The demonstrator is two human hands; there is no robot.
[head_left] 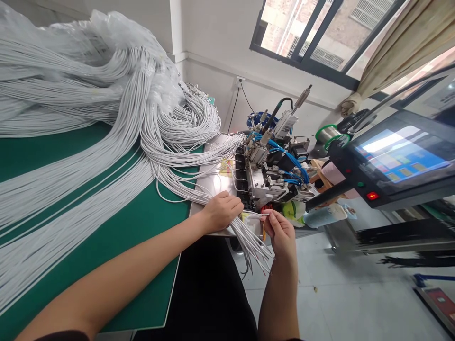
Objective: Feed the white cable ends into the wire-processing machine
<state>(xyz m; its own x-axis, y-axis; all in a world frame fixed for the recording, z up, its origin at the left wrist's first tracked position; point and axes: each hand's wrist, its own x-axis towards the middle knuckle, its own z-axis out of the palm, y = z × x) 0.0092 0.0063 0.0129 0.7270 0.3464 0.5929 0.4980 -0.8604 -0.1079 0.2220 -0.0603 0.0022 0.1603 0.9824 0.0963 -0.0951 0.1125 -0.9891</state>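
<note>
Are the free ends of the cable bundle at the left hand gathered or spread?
Spread: beyond the left hand, the white cables fan out, with gaps showing between their tips.

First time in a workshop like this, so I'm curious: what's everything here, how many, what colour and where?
Table: one, green, left
Cables: too many to count, whitish, across the table
Plastic wrap: count unclear, clear, top left
Machine: one, silver and black, centre
Screen: one, black-cased, right
Spool: one, green-rimmed, beside the screen
Window: at least one, dark-framed, top
Curtain: one, beige, top right
Socket: one, white, wall
Floor: one, pale, lower right
Left hand: one, bare, around a cable bundle
Right hand: one, bare, pinching a single cable
</note>
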